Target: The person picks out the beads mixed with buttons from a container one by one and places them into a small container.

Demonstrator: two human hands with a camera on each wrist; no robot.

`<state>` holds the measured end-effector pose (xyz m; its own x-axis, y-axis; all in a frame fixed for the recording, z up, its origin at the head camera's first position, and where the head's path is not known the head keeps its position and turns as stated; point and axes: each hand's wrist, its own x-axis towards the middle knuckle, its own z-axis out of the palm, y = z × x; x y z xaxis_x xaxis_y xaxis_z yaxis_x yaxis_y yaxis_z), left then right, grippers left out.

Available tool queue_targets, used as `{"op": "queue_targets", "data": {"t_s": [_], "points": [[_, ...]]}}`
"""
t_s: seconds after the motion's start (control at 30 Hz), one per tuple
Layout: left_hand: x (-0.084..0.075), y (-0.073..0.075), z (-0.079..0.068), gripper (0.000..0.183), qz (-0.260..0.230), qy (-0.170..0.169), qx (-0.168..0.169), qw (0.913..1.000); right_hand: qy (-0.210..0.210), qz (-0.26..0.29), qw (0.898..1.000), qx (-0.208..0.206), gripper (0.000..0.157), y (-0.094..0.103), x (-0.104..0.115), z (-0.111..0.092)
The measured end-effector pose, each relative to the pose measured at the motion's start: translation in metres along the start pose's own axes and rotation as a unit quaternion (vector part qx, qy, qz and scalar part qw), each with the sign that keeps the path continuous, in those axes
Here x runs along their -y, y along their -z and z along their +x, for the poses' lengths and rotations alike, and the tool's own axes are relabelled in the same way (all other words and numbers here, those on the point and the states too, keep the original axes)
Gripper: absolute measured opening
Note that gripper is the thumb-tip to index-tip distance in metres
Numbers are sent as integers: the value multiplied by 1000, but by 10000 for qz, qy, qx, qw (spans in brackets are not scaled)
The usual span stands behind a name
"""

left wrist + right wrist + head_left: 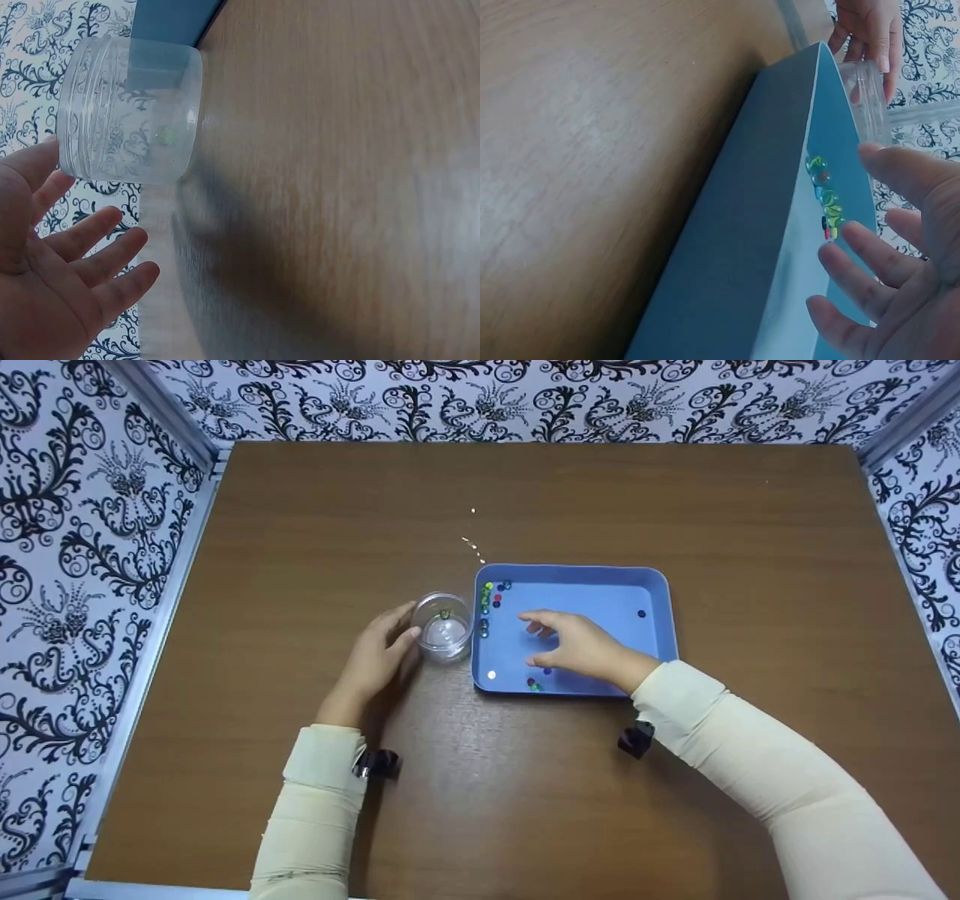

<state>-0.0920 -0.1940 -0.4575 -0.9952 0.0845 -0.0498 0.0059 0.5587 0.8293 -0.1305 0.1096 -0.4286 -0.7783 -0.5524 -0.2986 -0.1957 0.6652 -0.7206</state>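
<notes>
A clear plastic jar [444, 639] stands upright against the left side of a blue tray [585, 592]. Inside it a greenish marble [445, 615] shows. My left hand [373, 654] is at the jar's left side, thumb and index finger at the rim, the other fingers loosely extended in the left wrist view. Over the tray hovers my right hand [581, 646], thumb and fingers spread apart, with nothing seen between them. Several glass marbles [829, 199] line the tray's left end. A few beads [533, 685] lie by its front wall, partly near my right thumb.
One dark bead [641, 613] sits at the tray's right side, and a pale round spot [491, 675] shows in its front left corner. Small bright specks [474, 547] mark the brown table [337, 525] behind the tray. Patterned panels [495, 405] border the table.
</notes>
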Motion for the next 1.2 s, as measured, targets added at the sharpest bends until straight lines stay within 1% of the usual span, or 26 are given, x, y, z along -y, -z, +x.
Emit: {"op": "queue_targets", "data": {"t_s": [0.13,0.37,0.6,0.8,1.03,1.2], "points": [[0,0,1,45,-5,17,3,10000,31,86,9998,169,64,-1,-3,-1],[-1,0,0,46,10,93,15,10000,166,70,9994,295,50,-4,-7,-1],[-1,0,0,46,-27,69,25,10000,146,43,9990,412,46,-8,-10,-1],[-1,0,0,46,-15,77,26,10000,163,186,9983,534,43,-11,-10,-2],[-1,-1,-1,46,-28,30,-9,10000,307,283,9974,579,39,-13,-11,-3],[-1,0,0,46,-48,31,13,10000,275,315,9973,610,36,-14,-11,-4]]}}
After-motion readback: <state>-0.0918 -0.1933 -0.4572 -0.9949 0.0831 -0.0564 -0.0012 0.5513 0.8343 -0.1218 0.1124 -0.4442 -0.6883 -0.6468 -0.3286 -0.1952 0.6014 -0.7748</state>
